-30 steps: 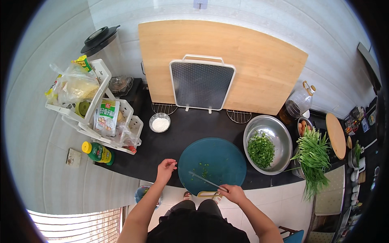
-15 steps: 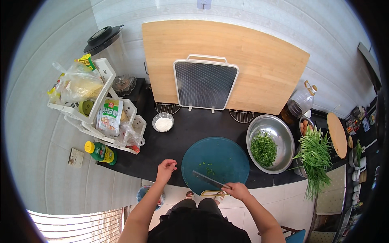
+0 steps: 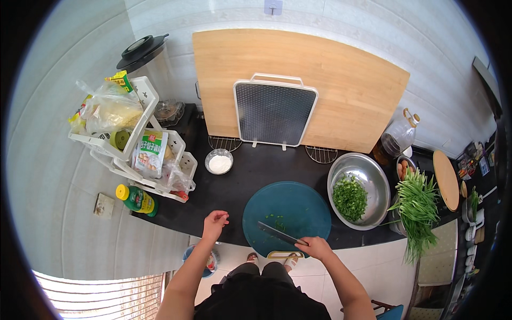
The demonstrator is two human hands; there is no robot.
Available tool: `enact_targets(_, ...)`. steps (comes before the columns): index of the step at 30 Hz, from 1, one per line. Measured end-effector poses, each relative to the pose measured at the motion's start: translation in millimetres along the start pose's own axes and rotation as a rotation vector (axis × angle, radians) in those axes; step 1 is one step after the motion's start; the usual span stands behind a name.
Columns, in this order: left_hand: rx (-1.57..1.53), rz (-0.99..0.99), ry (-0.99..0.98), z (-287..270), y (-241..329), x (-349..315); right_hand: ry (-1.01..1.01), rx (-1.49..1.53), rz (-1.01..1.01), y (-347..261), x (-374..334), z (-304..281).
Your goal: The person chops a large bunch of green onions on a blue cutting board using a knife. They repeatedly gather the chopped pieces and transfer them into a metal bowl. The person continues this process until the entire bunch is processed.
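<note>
My right hand [image 3: 316, 248] grips the handle of a kitchen knife [image 3: 278, 233]. The blade lies over the round teal cutting board [image 3: 309, 205], its tip pointing left and away from me. Beyond the blade is a small scatter of chopped green bits [image 3: 276, 220] on the board. Left of the board, just off its edge, my left hand [image 3: 215, 223] hovers with fingers curled together and nothing visible in them. At the board's right stands a steel bowl [image 3: 376, 184] with a heap of chopped greens [image 3: 349, 199] inside.
Long green stalks [image 3: 416, 205] hang over the counter's front edge at right, near a bowl of eggs [image 3: 405, 166]. A small bowl of white powder [image 3: 219, 161], a green bottle [image 3: 140, 201] and a white tiered rack [image 3: 186, 165] stand left. A large wooden board [image 3: 352, 80] leans behind.
My left hand has drawn slightly farther left of the board. The knife has shifted slightly away from me, and the green bits lie closer together. The whole view has moved a little.
</note>
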State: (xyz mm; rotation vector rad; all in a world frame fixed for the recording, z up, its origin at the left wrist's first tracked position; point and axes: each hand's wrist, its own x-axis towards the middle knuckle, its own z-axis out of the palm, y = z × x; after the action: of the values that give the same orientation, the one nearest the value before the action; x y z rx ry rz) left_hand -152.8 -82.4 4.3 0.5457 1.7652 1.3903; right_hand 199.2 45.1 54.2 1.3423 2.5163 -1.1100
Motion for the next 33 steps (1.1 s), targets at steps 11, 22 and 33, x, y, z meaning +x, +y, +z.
enact_targets(11,0.018,0.002,-0.008,10,8,0,-0.069,-0.114,-0.05,16,16,-13)
enact_targets(22,0.039,0.0,-0.016,18,5,-3,-0.119,-0.155,-0.169,36,-3,-10)
enact_targets(33,0.053,-0.016,-0.037,28,8,-6,0.139,-0.133,-0.103,54,9,-31)
